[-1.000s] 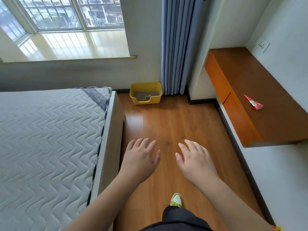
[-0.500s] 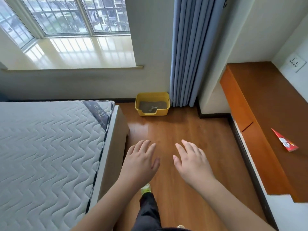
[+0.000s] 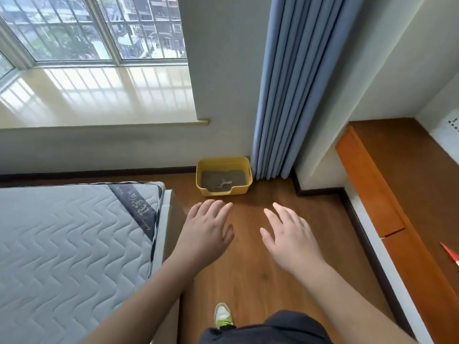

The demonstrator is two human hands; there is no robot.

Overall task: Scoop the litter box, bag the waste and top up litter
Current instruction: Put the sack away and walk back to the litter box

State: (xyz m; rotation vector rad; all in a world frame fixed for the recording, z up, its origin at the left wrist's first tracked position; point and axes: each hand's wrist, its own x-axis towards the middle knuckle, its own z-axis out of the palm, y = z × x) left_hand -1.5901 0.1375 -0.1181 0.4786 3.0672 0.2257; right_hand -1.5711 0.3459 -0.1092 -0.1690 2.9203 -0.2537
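Left hand [image 3: 207, 232] and right hand [image 3: 289, 235]: fingers spread, empty, above wooden floor [image 3: 260, 269]. Yellow plastic litter box [image 3: 223, 192] with grey scoop [image 3: 223, 182] beside blue curtain [image 3: 285, 95]. Mattress [image 3: 69, 244] label writing illegible.

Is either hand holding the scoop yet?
No: the pale scoop lies in the yellow plastic litter box, both hands open and empty.

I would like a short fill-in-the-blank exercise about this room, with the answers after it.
1. The litter box is ____ in colour.
2. The scoop lies ____ the litter box.
3. The left hand and right hand hold ____.
4. The curtain is ____.

Answers: yellow; inside; nothing; blue
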